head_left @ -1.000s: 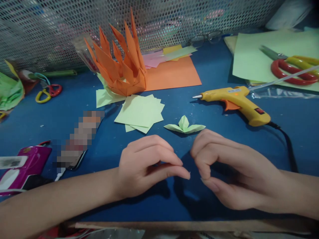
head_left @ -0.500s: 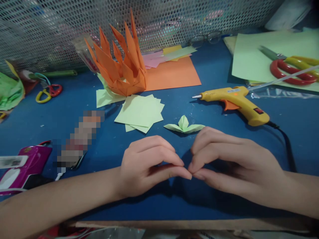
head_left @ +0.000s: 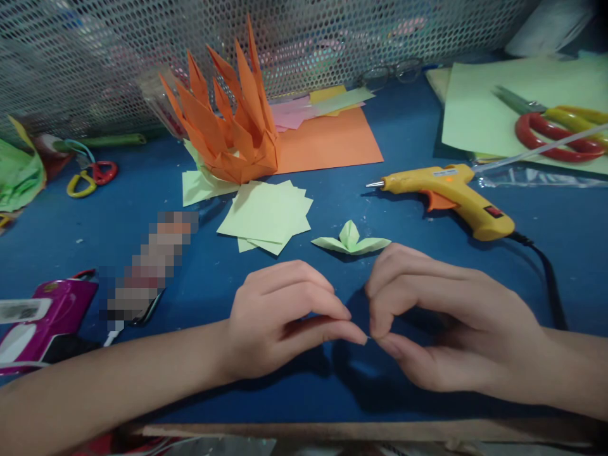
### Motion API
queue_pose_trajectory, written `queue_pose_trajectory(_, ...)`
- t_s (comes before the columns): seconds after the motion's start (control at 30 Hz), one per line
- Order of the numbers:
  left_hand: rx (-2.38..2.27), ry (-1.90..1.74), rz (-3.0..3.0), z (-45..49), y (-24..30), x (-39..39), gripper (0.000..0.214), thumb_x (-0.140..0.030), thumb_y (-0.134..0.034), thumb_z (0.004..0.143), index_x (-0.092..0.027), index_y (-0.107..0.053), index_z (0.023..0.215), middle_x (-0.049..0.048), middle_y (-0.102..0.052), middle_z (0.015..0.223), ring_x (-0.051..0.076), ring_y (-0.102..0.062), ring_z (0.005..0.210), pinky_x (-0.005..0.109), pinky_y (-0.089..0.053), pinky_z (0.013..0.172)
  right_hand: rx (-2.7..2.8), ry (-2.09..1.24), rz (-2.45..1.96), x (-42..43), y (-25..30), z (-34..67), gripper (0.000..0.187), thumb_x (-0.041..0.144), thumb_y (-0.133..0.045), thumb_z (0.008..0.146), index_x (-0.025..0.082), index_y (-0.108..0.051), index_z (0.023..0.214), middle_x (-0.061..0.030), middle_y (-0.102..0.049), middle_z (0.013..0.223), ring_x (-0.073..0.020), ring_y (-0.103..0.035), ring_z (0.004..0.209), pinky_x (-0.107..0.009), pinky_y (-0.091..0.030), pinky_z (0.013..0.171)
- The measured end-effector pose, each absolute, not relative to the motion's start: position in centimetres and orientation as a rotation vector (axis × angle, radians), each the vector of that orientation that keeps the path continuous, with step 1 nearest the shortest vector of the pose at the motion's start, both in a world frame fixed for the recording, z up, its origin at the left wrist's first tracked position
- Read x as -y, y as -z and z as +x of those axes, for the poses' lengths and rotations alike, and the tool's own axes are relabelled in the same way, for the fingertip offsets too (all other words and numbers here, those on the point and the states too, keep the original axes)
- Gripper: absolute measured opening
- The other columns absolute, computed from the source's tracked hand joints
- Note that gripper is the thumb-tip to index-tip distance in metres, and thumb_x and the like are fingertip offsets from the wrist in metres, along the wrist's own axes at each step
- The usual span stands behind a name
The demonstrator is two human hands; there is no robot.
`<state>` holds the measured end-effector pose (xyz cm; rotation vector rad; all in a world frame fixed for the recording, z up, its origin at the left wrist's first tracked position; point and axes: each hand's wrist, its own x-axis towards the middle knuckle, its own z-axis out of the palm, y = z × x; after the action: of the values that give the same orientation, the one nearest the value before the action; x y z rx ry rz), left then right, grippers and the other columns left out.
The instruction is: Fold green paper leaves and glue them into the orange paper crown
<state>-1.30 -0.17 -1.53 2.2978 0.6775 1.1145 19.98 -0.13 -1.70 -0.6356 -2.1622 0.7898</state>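
Observation:
My left hand (head_left: 289,320) is closed in a pinch, thumb and forefinger pointing right. Facing it, my right hand (head_left: 446,323) pinches with its thumb against its forefinger. A tiny pale bit shows between the two thumb tips, too small to name. Just beyond the fingers lies a light green folded paper piece (head_left: 350,239) with three leaf-like points. To its left is a loose stack of light green paper squares (head_left: 266,215). Behind that stack stands an orange folded paper crown-like form (head_left: 242,149) with tall spikes.
A yellow glue gun (head_left: 437,187) lies at right, its black cord running toward me. Scissors (head_left: 555,136) rest on green sheets (head_left: 468,95) at the back right. Small scissors (head_left: 92,177), a purple device (head_left: 61,316) and a blurred-out phone-like object (head_left: 147,272) are at left.
My right hand has drawn slightly to the right, its forefinger curling down onto the thumb. A small gap has opened between my two hands' fingertips. My left hand has hardly moved.

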Motion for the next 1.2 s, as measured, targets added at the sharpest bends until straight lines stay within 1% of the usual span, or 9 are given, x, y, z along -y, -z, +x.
queue_pose_trajectory(0.13,-0.667,-1.114,2.309,-1.32,1.52,0.16,0.014,-0.021,-0.078,0.077,-0.014,-0.065,0.077,0.0022,-0.072,0.069,0.011,-0.067,0.065,0.017,-0.056,0.066,2.137,-0.803,-0.619,0.26,1.95,19.99,0.008,0.015,-0.063,0.080,0.022,-0.060,0.081,0.0009,-0.062,0.073,-0.0097,-0.060,0.072,-0.022,-0.050,0.067)
queue_pose_trajectory(0.27,-0.668,-1.118,2.307,-1.30,1.51,0.09,0.014,-0.020,-0.078,0.078,-0.014,-0.065,0.077,0.0025,-0.071,0.069,0.010,-0.066,0.065,0.016,-0.056,0.067,2.147,-0.826,-0.605,0.27,1.93,20.00,0.009,0.014,-0.063,0.080,0.022,-0.061,0.082,0.0008,-0.063,0.074,-0.0096,-0.059,0.073,-0.022,-0.050,0.068)
queue_pose_trajectory(0.43,-0.657,-1.116,2.302,-1.28,1.57,0.06,0.014,-0.020,-0.078,0.078,-0.013,-0.066,0.076,0.0033,-0.071,0.067,0.010,-0.065,0.063,0.017,-0.056,0.066,2.163,-0.825,-0.581,0.06,1.61,20.03,0.010,0.012,-0.064,0.079,0.021,-0.061,0.082,0.0018,-0.062,0.074,-0.0073,-0.059,0.073,-0.019,-0.049,0.070)
queue_pose_trajectory(0.67,-0.658,-1.107,2.312,-1.34,1.52,0.08,0.013,-0.020,-0.077,0.079,-0.013,-0.066,0.077,0.0037,-0.071,0.068,0.010,-0.066,0.063,0.017,-0.056,0.066,2.161,-0.821,-0.575,0.15,1.80,20.07,0.010,0.013,-0.064,0.079,0.023,-0.061,0.083,0.0003,-0.064,0.074,-0.0102,-0.061,0.072,-0.024,-0.050,0.068)
queue_pose_trajectory(1.07,-0.657,-1.110,2.303,-1.36,1.65,0.10,0.013,-0.019,-0.077,0.079,-0.013,-0.066,0.077,0.0033,-0.071,0.069,0.010,-0.065,0.065,0.017,-0.056,0.067,2.174,-0.847,-0.543,0.12,1.66,20.15,0.010,0.013,-0.065,0.080,0.022,-0.061,0.083,0.0013,-0.062,0.074,-0.0087,-0.060,0.072,-0.022,-0.050,0.069)
queue_pose_trajectory(1.2,-0.701,-1.131,2.279,-1.30,1.77,0.11,0.012,-0.021,-0.076,0.080,-0.014,-0.066,0.077,0.0021,-0.070,0.068,0.010,-0.065,0.064,0.016,-0.055,0.065,2.152,-0.863,-0.542,0.26,1.71,20.01,0.008,0.015,-0.064,0.081,0.022,-0.060,0.083,0.0013,-0.061,0.074,-0.0086,-0.060,0.073,-0.022,-0.050,0.070)
